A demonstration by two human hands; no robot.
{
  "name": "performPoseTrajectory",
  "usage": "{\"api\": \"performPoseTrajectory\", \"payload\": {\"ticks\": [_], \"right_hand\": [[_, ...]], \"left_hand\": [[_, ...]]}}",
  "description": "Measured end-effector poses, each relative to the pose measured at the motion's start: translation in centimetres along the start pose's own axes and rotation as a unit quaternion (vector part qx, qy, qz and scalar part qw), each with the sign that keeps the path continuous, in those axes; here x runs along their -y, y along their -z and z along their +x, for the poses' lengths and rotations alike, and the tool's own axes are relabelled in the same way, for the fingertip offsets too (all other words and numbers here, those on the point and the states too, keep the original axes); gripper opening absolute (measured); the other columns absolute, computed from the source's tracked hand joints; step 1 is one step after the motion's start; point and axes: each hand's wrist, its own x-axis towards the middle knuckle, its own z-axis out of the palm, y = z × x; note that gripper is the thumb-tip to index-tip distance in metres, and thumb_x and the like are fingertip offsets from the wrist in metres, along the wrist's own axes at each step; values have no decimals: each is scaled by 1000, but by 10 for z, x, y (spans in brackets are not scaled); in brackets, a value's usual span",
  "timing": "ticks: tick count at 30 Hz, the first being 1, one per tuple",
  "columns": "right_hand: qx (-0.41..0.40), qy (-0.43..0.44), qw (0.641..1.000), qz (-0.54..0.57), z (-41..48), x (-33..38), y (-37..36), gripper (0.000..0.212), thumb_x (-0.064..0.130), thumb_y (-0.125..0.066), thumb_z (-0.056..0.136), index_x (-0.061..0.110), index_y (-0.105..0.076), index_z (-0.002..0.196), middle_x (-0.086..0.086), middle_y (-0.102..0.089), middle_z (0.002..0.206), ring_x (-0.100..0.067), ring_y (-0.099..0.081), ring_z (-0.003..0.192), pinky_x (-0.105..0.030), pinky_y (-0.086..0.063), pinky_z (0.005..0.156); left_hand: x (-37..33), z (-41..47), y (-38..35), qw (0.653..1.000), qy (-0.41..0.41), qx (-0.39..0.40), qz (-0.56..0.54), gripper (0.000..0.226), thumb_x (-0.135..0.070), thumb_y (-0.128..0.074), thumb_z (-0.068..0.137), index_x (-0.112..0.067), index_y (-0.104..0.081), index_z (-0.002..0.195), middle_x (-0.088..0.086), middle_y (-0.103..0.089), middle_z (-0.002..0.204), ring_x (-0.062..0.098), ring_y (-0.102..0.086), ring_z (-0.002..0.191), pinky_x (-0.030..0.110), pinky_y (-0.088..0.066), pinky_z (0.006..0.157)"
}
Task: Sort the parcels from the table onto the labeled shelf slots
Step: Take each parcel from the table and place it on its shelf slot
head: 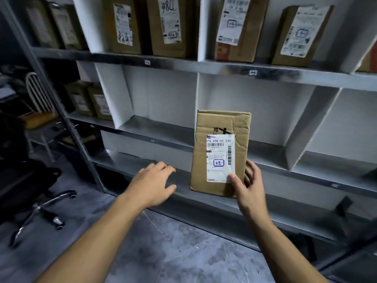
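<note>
Cardboard parcel (224, 123) held upright before shelf (163, 127). R hand (247, 186) fingers (252, 170) pinch its lower right corner, thumb on label (220, 158); L hand (153, 184) open, apart. Prob. light, stiff, creased; hold by side edges.

Single head-worn view looks forward and down, close to the shelving (224, 68).

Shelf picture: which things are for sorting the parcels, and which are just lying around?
For the job: the parcel marked 22, the right hand holding it, the open left hand, the metal shelf, its slot tag, the sorted parcels on the top shelf.

Just lying about: the black office chair, the white chair behind it.
</note>
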Motion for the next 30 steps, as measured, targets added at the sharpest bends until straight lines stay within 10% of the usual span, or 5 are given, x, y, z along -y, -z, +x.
{"api": "performPoseTrajectory", "payload": {"ticks": [13, 30], "right_hand": [[69, -2, 998, 13, 105, -23, -147, 56, 47, -73, 79, 57, -46, 127, 15, -61, 134, -8, -57, 125, -49, -50, 105], [10, -30, 999, -6, 111, -44, -304, 59, 24, -72, 90, 42, -43, 137, 13, -59, 135, -6, -56, 125, -48, -50, 105]], "left_hand": [[134, 71, -4, 996, 85, -31, -27, 50, -45, -48, 95, -29, -40, 142, -6, -46, 137, 20, -45, 121, 38, -39, 101], [292, 103, 1, 994, 48, -2, -97, 50, -44, -48, 94, -30, -40, 141, -8, -45, 139, 17, -42, 126, 40, -39, 104]]}}
